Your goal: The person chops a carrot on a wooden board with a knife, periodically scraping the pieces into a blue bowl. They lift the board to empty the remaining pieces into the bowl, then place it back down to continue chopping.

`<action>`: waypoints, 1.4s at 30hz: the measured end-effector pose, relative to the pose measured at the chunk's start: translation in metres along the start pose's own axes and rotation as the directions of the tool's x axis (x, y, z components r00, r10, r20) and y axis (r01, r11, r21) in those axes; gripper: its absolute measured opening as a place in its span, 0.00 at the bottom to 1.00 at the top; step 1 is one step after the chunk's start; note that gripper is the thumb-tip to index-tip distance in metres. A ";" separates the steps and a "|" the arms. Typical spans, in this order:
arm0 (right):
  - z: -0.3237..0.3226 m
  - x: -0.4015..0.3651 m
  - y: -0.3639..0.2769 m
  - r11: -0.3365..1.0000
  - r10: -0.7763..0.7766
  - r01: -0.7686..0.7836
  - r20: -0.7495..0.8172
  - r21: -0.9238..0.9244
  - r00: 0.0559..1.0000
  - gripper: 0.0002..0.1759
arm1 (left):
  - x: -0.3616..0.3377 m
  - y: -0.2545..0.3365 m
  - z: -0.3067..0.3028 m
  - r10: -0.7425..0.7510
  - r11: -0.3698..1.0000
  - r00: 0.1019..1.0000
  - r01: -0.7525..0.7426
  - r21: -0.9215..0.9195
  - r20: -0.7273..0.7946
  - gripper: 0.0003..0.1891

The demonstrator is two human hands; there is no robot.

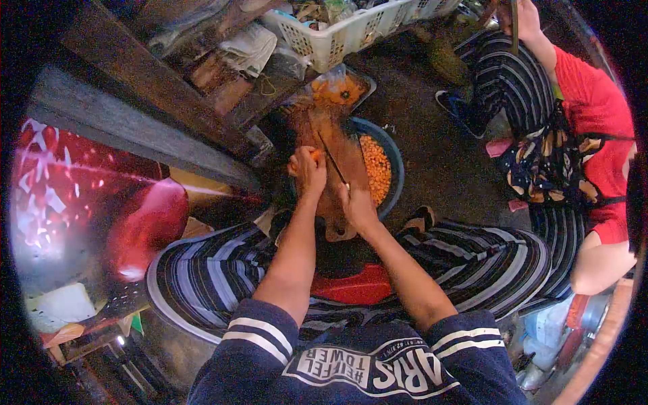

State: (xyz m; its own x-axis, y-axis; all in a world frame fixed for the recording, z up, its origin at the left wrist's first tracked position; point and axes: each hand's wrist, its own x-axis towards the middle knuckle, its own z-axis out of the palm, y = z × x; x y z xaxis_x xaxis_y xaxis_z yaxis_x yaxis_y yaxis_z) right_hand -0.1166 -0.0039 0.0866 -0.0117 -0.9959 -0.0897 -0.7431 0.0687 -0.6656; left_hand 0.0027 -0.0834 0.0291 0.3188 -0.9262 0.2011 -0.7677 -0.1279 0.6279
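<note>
My left hand [311, 172] is closed on an orange piece of carrot [315, 155] over a wooden cutting board [345, 155]. The fingers hide much of the carrot. In my right hand [358, 208] is a knife [331, 154]; its dark, narrow blade slants up and left across the board, beside the left hand. Under the board stands a blue basin [398, 165], and small orange diced pieces [376, 169] show in it on the right side. The board's handle end [340, 233] points toward me.
Beyond the board lies a tray [368, 90] with larger orange pieces. A white plastic crate [344, 42] stands at the far side. Wooden beams [148, 81] and a shiny red surface [101, 196] are on my left. Another person in a red shirt [594, 94] sits at right.
</note>
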 end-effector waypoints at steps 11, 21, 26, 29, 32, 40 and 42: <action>-0.008 -0.001 -0.009 0.999 0.045 -0.045 0.035 -0.002 0.998 0.22 | 0.000 -0.003 0.001 0.030 1.000 0.999 -0.030 -0.007 0.018 0.15; 0.041 0.041 0.007 1.000 0.018 -0.018 -0.043 -0.002 0.999 0.22 | 0.001 -0.010 0.004 0.097 0.995 0.995 -0.097 -0.031 0.003 0.15; 0.034 0.045 -0.004 0.997 -0.015 0.016 -0.014 0.076 1.000 0.23 | 0.001 -0.010 -0.002 0.080 0.995 0.993 -0.073 -0.073 0.089 0.16; 0.031 0.023 0.003 0.998 0.053 -0.050 -0.061 0.047 0.997 0.22 | 0.001 -0.007 0.000 0.069 0.995 0.995 -0.063 -0.083 0.072 0.16; 0.030 0.011 0.019 1.000 -0.018 0.019 -0.070 0.008 0.997 0.19 | 0.000 -0.008 0.001 0.068 0.992 0.996 -0.060 -0.115 0.064 0.16; 0.016 0.077 -0.007 0.975 0.013 0.044 -0.254 0.217 0.967 0.13 | -0.005 -0.023 -0.014 0.167 0.977 0.986 -0.163 -0.136 0.016 0.19; 0.028 0.092 0.000 0.990 -0.012 0.055 -0.303 0.133 0.953 0.13 | 0.001 -0.019 -0.018 0.177 0.959 0.984 -0.173 -0.227 -0.002 0.17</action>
State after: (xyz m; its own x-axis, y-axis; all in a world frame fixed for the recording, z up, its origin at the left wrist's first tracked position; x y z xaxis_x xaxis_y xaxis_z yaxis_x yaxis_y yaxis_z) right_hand -0.0984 -0.0942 0.0574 -0.2050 -0.9676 0.1473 -0.6469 0.0211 -0.7623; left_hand 0.0274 -0.0756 0.0305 0.1793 -0.9336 0.3103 -0.6650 0.1175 0.7376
